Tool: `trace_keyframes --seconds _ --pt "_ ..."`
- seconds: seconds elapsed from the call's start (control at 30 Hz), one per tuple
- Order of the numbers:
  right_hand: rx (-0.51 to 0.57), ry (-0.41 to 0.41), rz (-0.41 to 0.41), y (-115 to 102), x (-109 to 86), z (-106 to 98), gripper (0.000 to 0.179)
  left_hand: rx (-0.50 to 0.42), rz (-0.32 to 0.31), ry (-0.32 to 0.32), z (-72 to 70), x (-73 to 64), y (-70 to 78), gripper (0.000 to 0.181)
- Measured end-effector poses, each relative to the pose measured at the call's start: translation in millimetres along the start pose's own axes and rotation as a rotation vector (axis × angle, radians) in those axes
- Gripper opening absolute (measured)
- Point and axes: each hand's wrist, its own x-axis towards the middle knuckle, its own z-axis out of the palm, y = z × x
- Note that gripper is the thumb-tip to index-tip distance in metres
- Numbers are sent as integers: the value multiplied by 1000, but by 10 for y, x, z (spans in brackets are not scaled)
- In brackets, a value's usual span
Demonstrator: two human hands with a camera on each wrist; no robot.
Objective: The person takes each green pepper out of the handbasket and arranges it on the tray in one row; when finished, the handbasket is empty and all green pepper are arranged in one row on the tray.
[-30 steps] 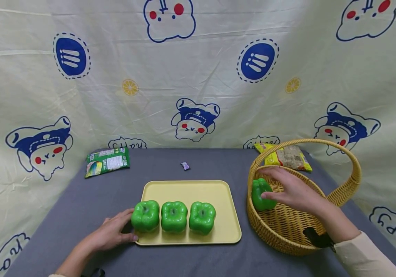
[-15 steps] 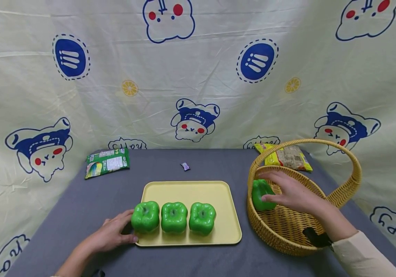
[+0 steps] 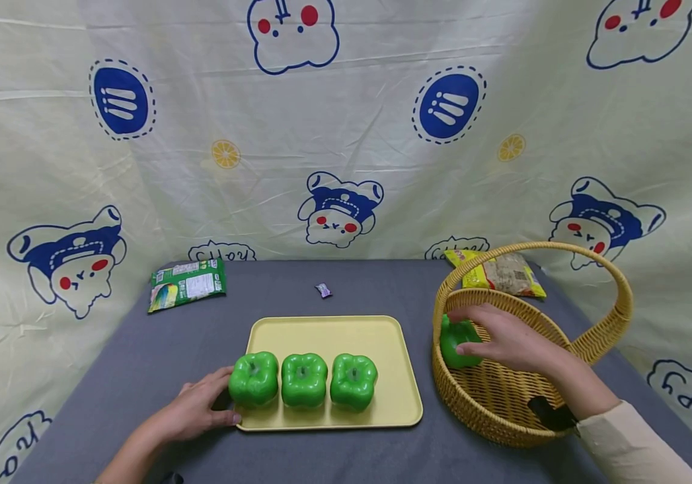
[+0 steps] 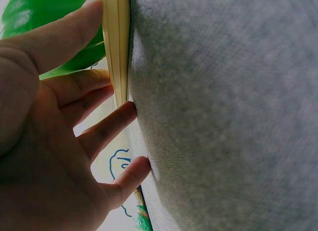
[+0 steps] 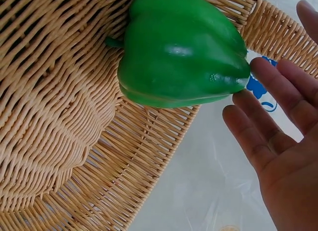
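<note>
Three green bell peppers (image 3: 304, 380) stand in a row on a pale yellow tray (image 3: 391, 376). My left hand (image 3: 197, 405) is at the tray's left end, beside the leftmost pepper (image 3: 254, 380). The left wrist view shows its thumb tip at the tray rim (image 4: 116, 37) and its fingers spread toward the grey cloth. Inside the wicker basket (image 3: 506, 403), another green bell pepper (image 5: 181, 52) lies on its side by the left wall. My right hand (image 3: 506, 339) reaches over it, fingers fairly straight with fingertips right at its surface; the thumb stands away from it.
The basket's tall handle (image 3: 621, 296) arches over the right forearm. A green packet (image 3: 188, 286) lies at the back left, a small purple wrapper (image 3: 323, 290) at the back middle. Behind the basket is a yellow packet (image 3: 503, 274). A printed curtain (image 3: 346, 134) hangs behind the table.
My right hand's fingers have drawn slightly down and toward me over the pepper in the basket. The left hand, tray and three peppers have stayed put.
</note>
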Motion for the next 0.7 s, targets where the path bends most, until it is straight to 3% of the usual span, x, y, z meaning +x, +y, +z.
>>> trace_keyframes --seconds 0.7 --pt "-52 10 82 217 -25 -5 56 -2 -7 -1 -1 -1 7 71"
